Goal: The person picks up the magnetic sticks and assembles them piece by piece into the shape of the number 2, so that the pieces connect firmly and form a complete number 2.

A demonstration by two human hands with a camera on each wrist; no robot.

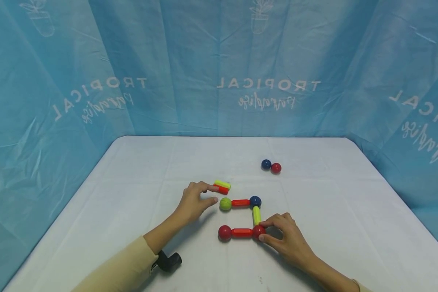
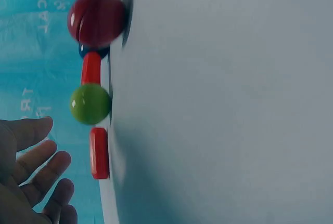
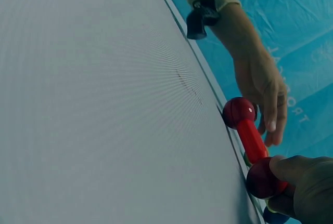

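A U-shaped chain of balls and rods lies on the table. Its upper side has a green ball (image 1: 225,204), a red rod (image 1: 240,202) and a dark blue ball (image 1: 255,201). From there a yellow rod (image 1: 256,215) leads down to a red ball (image 1: 257,232), which my right hand (image 1: 290,241) pinches between thumb and finger. Another red rod (image 1: 242,232) joins that ball to a second red ball (image 1: 224,232). My left hand (image 1: 193,202) hovers left of the green ball, fingers extended, its forefinger by a loose red rod (image 1: 222,190) and a loose yellow rod (image 1: 223,184).
Farther back on the white table (image 1: 160,162) lie a loose blue ball (image 1: 266,164) and a loose red ball (image 1: 276,168), side by side. A blue printed curtain (image 1: 190,61) encloses the back and sides. A black device (image 1: 169,262) is strapped at my left wrist.
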